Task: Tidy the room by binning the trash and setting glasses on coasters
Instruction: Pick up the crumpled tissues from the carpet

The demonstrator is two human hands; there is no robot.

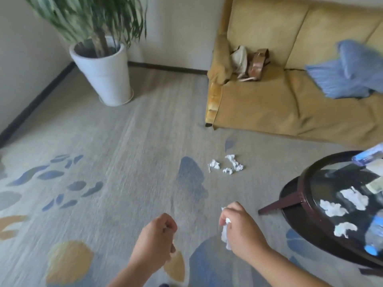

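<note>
I am seeing the right hand point(242, 230) gripping a crumpled tissue point(225, 235) over the carpet point(124, 162), the left hand point(155, 241) curled with contents I cannot tell, and more tissue wads point(226, 165) lying ahead near the sofa point(290, 104).

Bare carpet point(134, 131) lies open up to the crumpled tissues point(214, 165); the round surface point(304, 183) crowds its right edge, sofa point(269, 104) and plant pot point(103, 73) its far edge.
</note>
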